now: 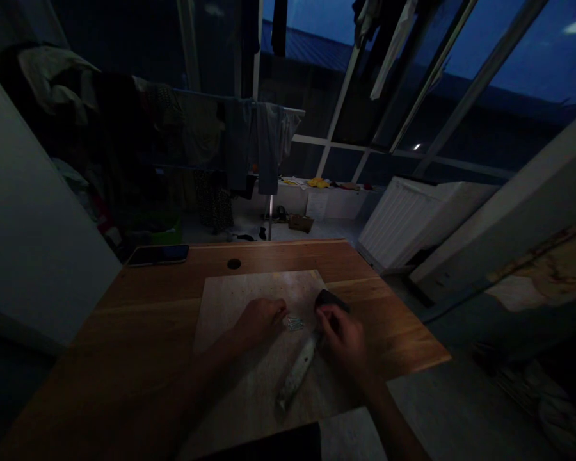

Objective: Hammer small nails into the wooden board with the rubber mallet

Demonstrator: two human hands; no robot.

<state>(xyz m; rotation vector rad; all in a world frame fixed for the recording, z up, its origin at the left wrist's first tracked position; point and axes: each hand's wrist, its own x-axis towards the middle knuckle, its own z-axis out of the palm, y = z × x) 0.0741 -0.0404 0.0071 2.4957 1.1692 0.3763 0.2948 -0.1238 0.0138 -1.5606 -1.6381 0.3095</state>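
Note:
My left hand (262, 318) rests over the pale wooden board (221, 320), fingers curled together. Whatever lies between its fingertips is too small and dark to make out. Just right of those fingertips is a small pile of shiny nails (295, 323). My right hand (344, 331) is closed around the neck of what looks like a hammer, its dark head (333, 299) showing beyond the fingers. The hammer's pale, worn handle (297, 373) slants toward me across the board. A row of several small dark marks runs along the board's far edge.
The board lies on a wooden table (139, 320). A phone (158, 255) sits at the far left corner, and a round dark hole (233, 263) is near the far edge. Beyond stand a clothes rack (269, 147) and a white ribbed unit (403, 218). The light is dim.

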